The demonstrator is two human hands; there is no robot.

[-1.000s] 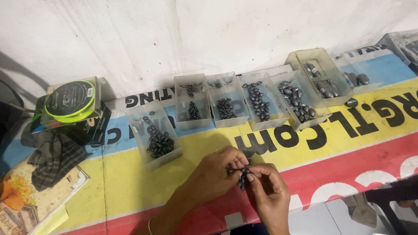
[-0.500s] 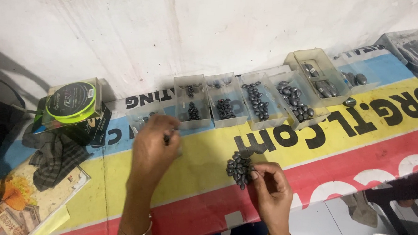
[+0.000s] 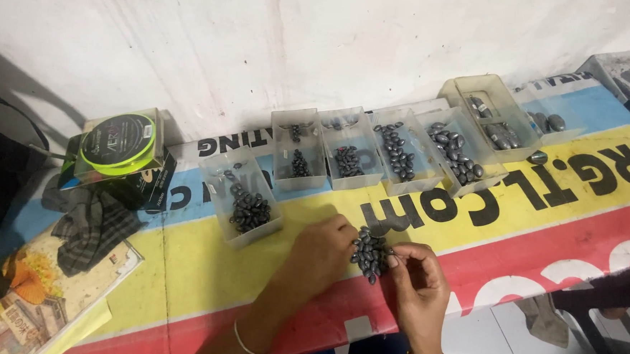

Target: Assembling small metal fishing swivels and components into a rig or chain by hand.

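Observation:
A bunch of small dark oval lead weights (image 3: 371,251) hangs between my two hands over a yellow, red and blue printed banner (image 3: 181,263). My right hand (image 3: 418,286) grips the bunch from the right with thumb and fingers. My left hand (image 3: 319,253) touches the bunch from the left, fingers curled against it; a thin bangle sits on that wrist. Just behind my left hand stands a clear plastic tray (image 3: 241,196) with several of the same weights.
A row of clear trays (image 3: 395,151) with dark weights of different sizes lines the white wall. A spool of yellow-green line in a clear box (image 3: 120,145) sits left, with a checked cloth (image 3: 90,224) and printed paper (image 3: 28,306) below it.
My left hand went out to the tray at the left half a second ago and has come back to the bunch of weights. My right hand stayed in place holding the bunch.

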